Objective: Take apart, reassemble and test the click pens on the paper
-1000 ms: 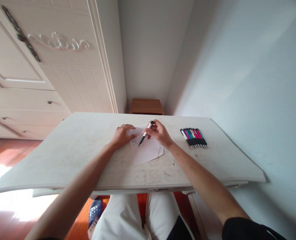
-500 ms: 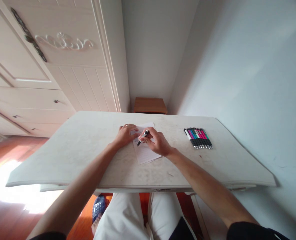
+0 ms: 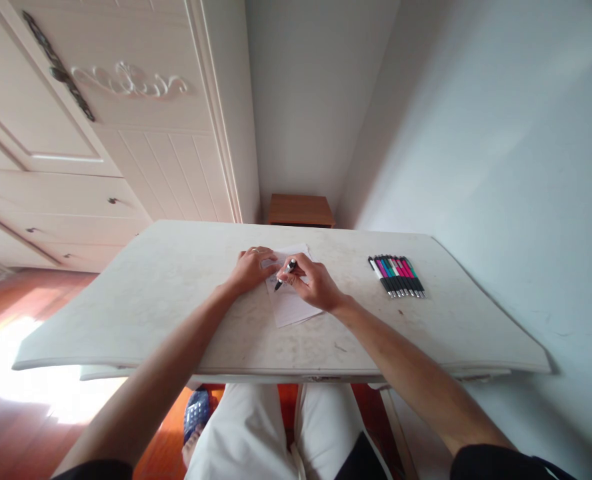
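Sheets of lined white paper (image 3: 296, 309) lie near the middle of the white table, with some faint handwriting on the upper part. My right hand (image 3: 313, 283) is closed around a pen (image 3: 279, 285) with a black grip, its tip pointing down and left at the paper. On the paper's upper left edge rests my left hand (image 3: 254, 268), fingers stretched out flat and a ring on one finger. Part of the writing is hidden beneath both hands.
A row of several colourful pens (image 3: 397, 276) with black grips lies side by side on the table (image 3: 141, 300) to the right. Beyond the far edge stands a small brown wooden cabinet (image 3: 301, 209). A white wardrobe (image 3: 176, 160) is at left, a wall at right.
Both hands stay in nearly the same place; the pen tip has barely shifted on the paper. The whole view has moved very slightly.
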`<state>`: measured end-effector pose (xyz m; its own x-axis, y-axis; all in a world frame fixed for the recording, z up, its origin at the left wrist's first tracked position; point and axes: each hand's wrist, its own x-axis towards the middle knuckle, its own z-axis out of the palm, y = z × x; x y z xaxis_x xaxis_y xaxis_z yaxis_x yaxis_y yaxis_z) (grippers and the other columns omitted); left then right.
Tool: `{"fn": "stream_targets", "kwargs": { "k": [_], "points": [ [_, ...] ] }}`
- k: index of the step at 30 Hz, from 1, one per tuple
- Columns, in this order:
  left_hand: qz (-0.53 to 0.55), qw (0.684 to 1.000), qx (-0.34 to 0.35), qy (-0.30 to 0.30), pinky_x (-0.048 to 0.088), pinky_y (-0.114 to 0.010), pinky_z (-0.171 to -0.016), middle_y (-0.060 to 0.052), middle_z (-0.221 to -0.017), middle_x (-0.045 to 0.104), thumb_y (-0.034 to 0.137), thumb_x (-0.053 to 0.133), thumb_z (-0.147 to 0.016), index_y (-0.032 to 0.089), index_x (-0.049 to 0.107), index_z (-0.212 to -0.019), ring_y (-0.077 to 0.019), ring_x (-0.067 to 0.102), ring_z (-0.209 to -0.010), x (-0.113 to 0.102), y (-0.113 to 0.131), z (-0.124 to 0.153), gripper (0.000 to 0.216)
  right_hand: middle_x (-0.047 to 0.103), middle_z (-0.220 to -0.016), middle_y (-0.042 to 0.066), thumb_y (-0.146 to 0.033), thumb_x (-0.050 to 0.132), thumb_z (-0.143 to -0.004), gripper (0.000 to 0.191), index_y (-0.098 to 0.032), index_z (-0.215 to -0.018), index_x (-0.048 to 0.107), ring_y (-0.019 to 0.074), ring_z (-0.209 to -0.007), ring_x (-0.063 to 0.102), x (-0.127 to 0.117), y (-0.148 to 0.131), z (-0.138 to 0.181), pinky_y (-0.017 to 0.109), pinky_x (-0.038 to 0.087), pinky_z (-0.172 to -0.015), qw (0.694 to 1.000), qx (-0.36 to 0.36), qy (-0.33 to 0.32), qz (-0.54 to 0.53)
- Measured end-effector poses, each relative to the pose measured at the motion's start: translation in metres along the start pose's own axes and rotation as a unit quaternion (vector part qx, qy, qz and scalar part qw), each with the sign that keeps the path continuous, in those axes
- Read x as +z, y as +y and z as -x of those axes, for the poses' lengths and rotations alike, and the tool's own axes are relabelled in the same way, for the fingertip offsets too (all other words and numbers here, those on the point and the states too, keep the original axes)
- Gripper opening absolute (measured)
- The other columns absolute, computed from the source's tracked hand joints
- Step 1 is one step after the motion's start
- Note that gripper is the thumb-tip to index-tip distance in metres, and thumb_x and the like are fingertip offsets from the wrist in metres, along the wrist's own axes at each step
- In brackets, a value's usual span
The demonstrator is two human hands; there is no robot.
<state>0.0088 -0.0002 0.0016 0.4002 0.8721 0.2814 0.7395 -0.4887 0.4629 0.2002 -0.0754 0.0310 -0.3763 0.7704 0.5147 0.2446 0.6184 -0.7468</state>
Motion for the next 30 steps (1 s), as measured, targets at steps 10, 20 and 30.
{"fn": "stream_targets", "kwargs": {
  "k": [10,20,30],
  "points": [
    [-0.003,1.000,-0.002,0.002,0.036,-0.038,-0.098,-0.007,-0.120,0.067,0.036,0.058,-0.080,0.026,0.073,-0.102,-0.0274,0.057,-0.113,-0.0002,0.0004,-0.0001,0.028,0.071,-0.088,0.003,-0.035,0.058,-0.090,0.015,-0.023,-0.096,0.051,0.0170,-0.081,0.070,-0.0023,0.0005,-0.0013,0.028,0.054,-0.077,1.000,0.004,-0.002,0.010],
    [-0.013,1.000,0.002,0.000,0.037,-0.037,-0.097,-0.006,-0.121,0.067,0.037,0.057,-0.081,0.027,0.072,-0.103,-0.0267,0.057,-0.113,0.0027,-0.0041,-0.0014,0.029,0.071,-0.087,0.003,-0.036,0.061,-0.088,0.017,-0.023,-0.095,0.052,0.0175,-0.081,0.070,-0.0026,0.0022,-0.0017,0.027,0.053,-0.077,1.000,0.021,-0.005,-0.007],
    [-0.008,1.000,0.002,-0.002,0.036,-0.039,-0.097,-0.007,-0.122,0.066,0.037,0.057,-0.081,0.026,0.073,-0.102,-0.0275,0.056,-0.115,0.0010,-0.0014,-0.0010,0.028,0.069,-0.084,0.002,-0.035,0.061,-0.087,0.017,-0.023,-0.095,0.053,0.0173,-0.079,0.069,-0.0033,0.0020,-0.0018,0.028,0.053,-0.076,1.000,0.018,0.001,0.011]
  ]
}}
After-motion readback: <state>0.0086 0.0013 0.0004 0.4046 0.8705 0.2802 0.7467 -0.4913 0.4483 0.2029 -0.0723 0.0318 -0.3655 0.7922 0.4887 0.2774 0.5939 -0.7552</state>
